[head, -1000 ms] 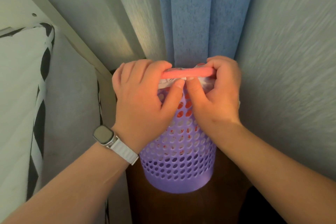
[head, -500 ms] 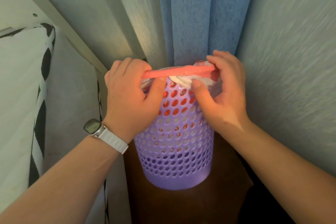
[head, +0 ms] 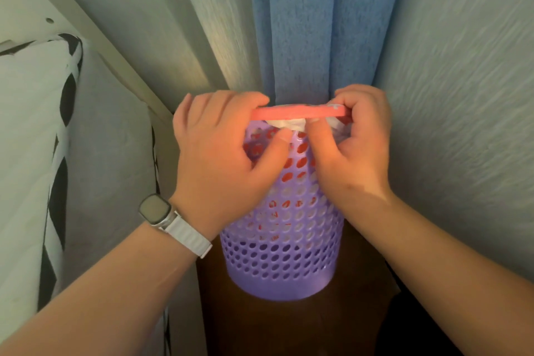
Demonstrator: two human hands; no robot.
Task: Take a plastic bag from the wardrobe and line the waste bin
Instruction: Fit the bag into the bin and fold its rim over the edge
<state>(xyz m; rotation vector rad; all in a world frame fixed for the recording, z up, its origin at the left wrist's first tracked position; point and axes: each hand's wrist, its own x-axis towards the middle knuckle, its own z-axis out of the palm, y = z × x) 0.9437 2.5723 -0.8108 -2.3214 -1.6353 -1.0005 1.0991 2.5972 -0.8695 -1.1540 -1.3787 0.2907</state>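
Observation:
A purple perforated waste bin (head: 283, 254) stands on a dark wooden floor against the curtains. A white plastic bag (head: 289, 124) with red print lies inside it and bunches over the top edge. A pink ring (head: 297, 113) sits across the bin's top, over the bag. My left hand (head: 219, 153) grips the ring's left end, thumb pressed on the bin wall. My right hand (head: 355, 147) pinches the ring's right end together with the bag's edge. The bin's opening is hidden behind both hands.
Blue curtain folds (head: 318, 23) hang straight behind the bin, with pale grey curtain (head: 462, 95) to the right and left. A white cushion with black pattern (head: 34, 153) fills the left side. The dark wooden floor (head: 289, 326) shows below the bin.
My hands drew closer together on the ring after spreading apart. My right thumb now curls down over the bag's edge at the rim.

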